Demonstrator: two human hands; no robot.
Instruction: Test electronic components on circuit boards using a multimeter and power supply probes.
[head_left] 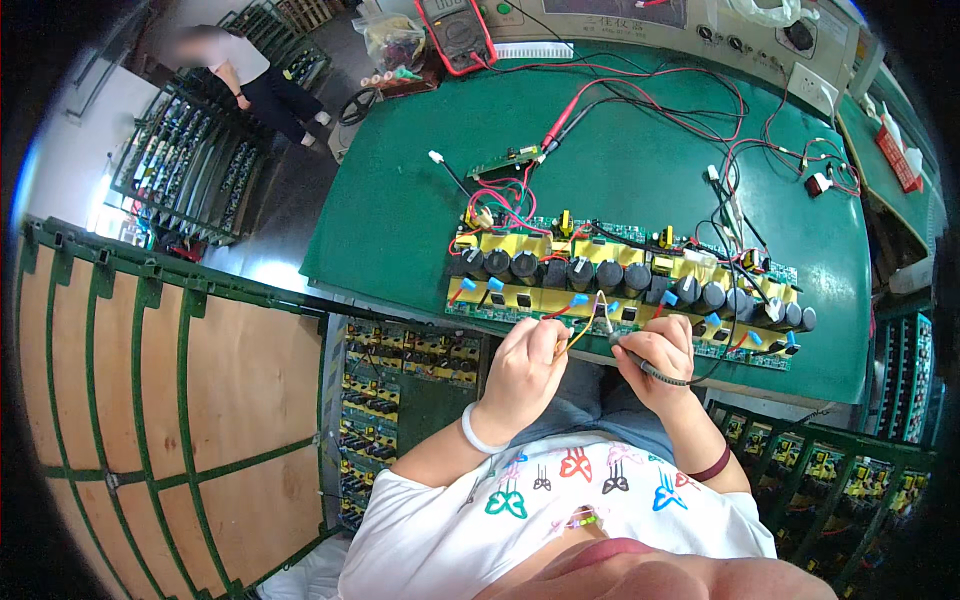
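My left hand [530,362] is closed, its fingers pinching a thin yellow-orange wire [574,339] that rises toward the circuit board. In my right hand [660,358] is a cable end with a ribbed dark grey sleeve [656,374]; a slim pale tip [605,318] reaches up from it. The tip and the wire come close together at the board's near edge; whether they touch is too small to tell. Beneath them lies a long circuit board [540,300], with yellow strips, a row of black capacitors [608,276] and blue-ended leads [578,300]. Both hands are in front of its middle.
A red multimeter [458,35] stands at the far edge of the green table [400,180], its leads trailing across. A small board [507,161] lies behind the long one. Wooden-panelled racks [240,380] stand left, board racks [830,470] right. Another person [255,75] stands far left.
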